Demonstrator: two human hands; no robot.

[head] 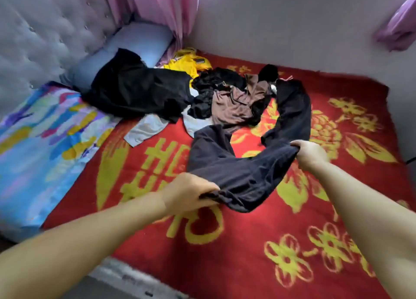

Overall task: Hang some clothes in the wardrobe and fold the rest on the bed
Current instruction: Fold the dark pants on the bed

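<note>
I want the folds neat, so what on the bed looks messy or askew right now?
The dark trousers, gripped by the left hand and right hand, lie bent in a loop, one leg curling back toward the clothes pile. That pile is a crumpled heap, and a black garment sprawls over the pillow.

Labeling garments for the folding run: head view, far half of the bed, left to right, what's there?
Patterned blue pillow → black garment → yellow garment → brown garment → far leg of the dark trousers, whose near end is in the grip of both hands.
</note>
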